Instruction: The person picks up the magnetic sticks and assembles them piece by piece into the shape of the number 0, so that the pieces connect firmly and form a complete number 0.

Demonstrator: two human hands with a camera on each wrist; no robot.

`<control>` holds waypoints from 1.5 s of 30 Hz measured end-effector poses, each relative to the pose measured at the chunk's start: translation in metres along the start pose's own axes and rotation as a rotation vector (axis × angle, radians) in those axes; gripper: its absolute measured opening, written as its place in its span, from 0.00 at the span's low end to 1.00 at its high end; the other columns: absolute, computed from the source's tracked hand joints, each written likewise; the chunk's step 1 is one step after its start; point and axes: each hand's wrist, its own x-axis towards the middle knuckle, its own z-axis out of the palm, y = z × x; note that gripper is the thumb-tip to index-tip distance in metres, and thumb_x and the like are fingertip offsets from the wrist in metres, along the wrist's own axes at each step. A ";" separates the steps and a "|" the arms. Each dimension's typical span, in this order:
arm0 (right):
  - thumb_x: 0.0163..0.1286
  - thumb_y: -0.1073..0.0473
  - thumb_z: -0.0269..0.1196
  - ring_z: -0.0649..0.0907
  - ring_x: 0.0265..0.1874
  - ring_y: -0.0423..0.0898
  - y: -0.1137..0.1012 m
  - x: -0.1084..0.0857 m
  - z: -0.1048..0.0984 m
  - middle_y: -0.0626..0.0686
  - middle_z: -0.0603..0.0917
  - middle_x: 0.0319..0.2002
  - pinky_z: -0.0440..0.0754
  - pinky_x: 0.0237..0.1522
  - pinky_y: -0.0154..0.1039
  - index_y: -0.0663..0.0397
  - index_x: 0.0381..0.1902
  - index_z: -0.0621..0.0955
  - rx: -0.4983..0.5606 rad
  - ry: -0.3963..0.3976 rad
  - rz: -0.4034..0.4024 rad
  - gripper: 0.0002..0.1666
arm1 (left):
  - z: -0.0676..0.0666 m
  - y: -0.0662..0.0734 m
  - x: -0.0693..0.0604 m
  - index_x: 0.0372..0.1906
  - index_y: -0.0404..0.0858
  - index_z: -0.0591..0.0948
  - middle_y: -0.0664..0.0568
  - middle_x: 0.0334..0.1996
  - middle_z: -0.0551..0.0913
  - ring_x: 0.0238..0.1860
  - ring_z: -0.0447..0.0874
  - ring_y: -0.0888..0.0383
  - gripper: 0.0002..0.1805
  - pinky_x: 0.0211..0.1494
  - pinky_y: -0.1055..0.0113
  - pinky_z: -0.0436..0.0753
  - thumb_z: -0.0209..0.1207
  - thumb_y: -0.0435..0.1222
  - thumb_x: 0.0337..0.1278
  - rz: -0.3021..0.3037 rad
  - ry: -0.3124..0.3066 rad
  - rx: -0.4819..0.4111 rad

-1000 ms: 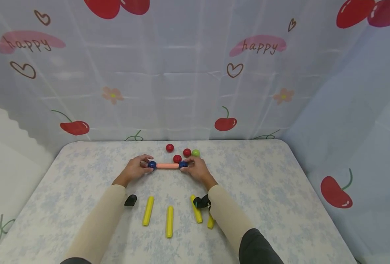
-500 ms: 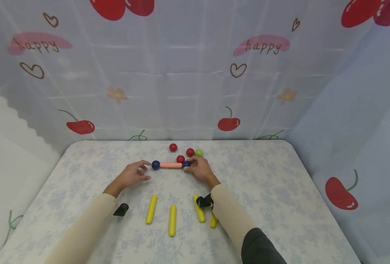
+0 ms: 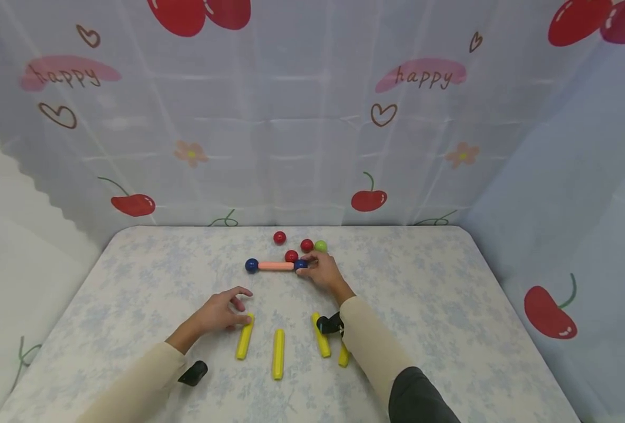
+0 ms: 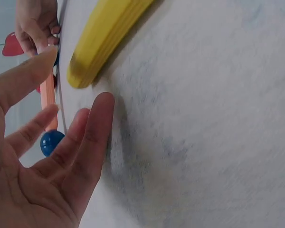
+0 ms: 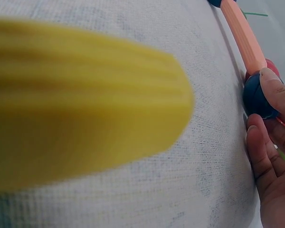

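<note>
A pink rod [image 3: 276,266] lies across the table with a blue ball at each end. My right hand [image 3: 323,272] pinches the right blue ball [image 5: 256,97] between thumb and fingers. The left blue ball [image 3: 251,266] stands free of any hand. My left hand [image 3: 219,312] hovers at the top end of the leftmost yellow stick [image 3: 244,338]. In the left wrist view its fingers [image 4: 92,137] are spread and hold nothing, with the yellow stick [image 4: 104,40] just beyond them.
Behind the rod sit several balls, among them a red ball [image 3: 279,238] and a green ball [image 3: 320,246]. Nearer me lie more yellow sticks: one in the middle [image 3: 278,353], and others partly covered by my right arm and its wrist camera [image 3: 331,324].
My left hand has let go of the left blue ball and come back toward me to the leftmost yellow stick. My right hand keeps its hold on the right ball.
</note>
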 end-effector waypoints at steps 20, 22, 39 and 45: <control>0.60 0.57 0.71 0.79 0.36 0.45 0.005 -0.002 0.001 0.52 0.83 0.46 0.80 0.40 0.38 0.56 0.50 0.82 0.015 0.004 -0.018 0.20 | 0.030 0.006 -0.027 0.50 0.40 0.76 0.51 0.27 0.74 0.20 0.75 0.57 0.27 0.23 0.66 0.79 0.74 0.34 0.42 -0.131 0.105 0.006; 0.60 0.57 0.70 0.78 0.36 0.45 0.004 -0.002 0.001 0.53 0.83 0.46 0.80 0.39 0.38 0.56 0.50 0.82 0.014 0.003 -0.025 0.20 | 0.031 0.005 -0.027 0.50 0.40 0.76 0.51 0.28 0.74 0.20 0.76 0.57 0.26 0.22 0.66 0.80 0.74 0.33 0.42 -0.131 0.113 -0.004; 0.59 0.57 0.71 0.78 0.36 0.46 0.004 0.002 0.000 0.52 0.83 0.46 0.80 0.39 0.38 0.56 0.50 0.82 0.007 -0.008 -0.012 0.21 | 0.022 0.009 -0.014 0.53 0.38 0.77 0.49 0.33 0.77 0.22 0.78 0.56 0.23 0.25 0.64 0.82 0.69 0.29 0.48 -0.165 0.103 -0.093; 0.59 0.57 0.71 0.78 0.36 0.46 0.003 0.001 0.000 0.52 0.83 0.46 0.80 0.40 0.38 0.56 0.50 0.82 0.004 -0.003 -0.015 0.21 | 0.015 0.009 -0.008 0.56 0.38 0.76 0.47 0.36 0.80 0.25 0.80 0.55 0.24 0.27 0.61 0.83 0.67 0.30 0.52 -0.191 0.097 -0.179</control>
